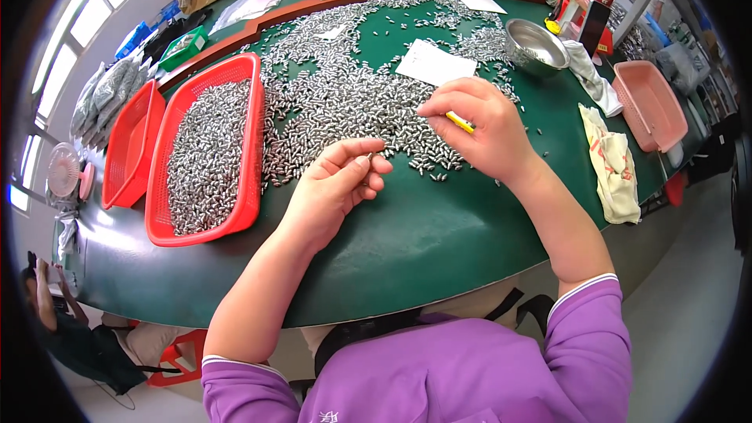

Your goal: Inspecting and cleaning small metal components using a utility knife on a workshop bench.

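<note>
My left hand (337,182) hovers over the green table (423,235), pinching one small silver metal piece (370,156) between thumb and forefinger. My right hand (479,127) is closed around a thin yellow tool (460,122), held over the edge of a wide spread of small silver metal pieces (345,102). The two hands are a short way apart, the right one further back. A red basket (249,141) filled with the same silver pieces lies to the left of my left hand.
A second red basket (129,149) stands further left. A white paper (435,63) lies among the pieces. A steel bowl (535,45), white cloths (611,160) and a pink tray (650,106) are at the right. A person sits at the lower left (55,321).
</note>
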`<move>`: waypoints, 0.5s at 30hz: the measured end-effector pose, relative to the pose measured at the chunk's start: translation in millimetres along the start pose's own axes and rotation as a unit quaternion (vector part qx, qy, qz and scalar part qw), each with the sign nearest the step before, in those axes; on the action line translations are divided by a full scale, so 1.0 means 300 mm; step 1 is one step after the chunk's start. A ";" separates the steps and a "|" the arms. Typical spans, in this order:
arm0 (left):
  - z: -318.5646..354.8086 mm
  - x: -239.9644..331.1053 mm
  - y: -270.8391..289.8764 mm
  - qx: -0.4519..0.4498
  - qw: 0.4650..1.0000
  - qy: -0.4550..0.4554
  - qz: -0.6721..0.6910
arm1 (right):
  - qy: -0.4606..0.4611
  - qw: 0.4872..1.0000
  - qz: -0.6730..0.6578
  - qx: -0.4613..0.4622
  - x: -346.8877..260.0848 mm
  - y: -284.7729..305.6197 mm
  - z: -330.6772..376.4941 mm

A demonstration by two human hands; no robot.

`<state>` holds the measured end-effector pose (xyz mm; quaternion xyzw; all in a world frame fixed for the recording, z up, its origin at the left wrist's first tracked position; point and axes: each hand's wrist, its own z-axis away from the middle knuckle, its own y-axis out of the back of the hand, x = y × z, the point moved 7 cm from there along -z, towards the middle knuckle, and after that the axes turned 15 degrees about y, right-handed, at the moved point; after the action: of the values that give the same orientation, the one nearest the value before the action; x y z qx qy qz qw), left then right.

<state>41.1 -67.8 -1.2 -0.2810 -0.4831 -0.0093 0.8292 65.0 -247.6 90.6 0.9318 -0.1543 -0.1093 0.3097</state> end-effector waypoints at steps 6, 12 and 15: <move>0.021 0.023 -0.029 0.026 0.996 -0.033 -0.078 | -0.021 0.993 -0.110 -0.030 -0.066 -0.059 -0.004; 0.029 0.019 -0.056 0.027 0.994 -0.031 -0.102 | -0.082 0.970 -0.218 -0.068 -0.063 -0.105 0.013; 0.029 0.017 -0.064 0.027 0.992 -0.023 -0.123 | -0.132 0.945 -0.287 -0.087 -0.052 -0.136 0.034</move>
<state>31.5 -78.6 14.8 -0.1966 -0.5332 -0.0917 0.8177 56.4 -216.5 59.3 0.8832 0.0905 -0.3290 0.3219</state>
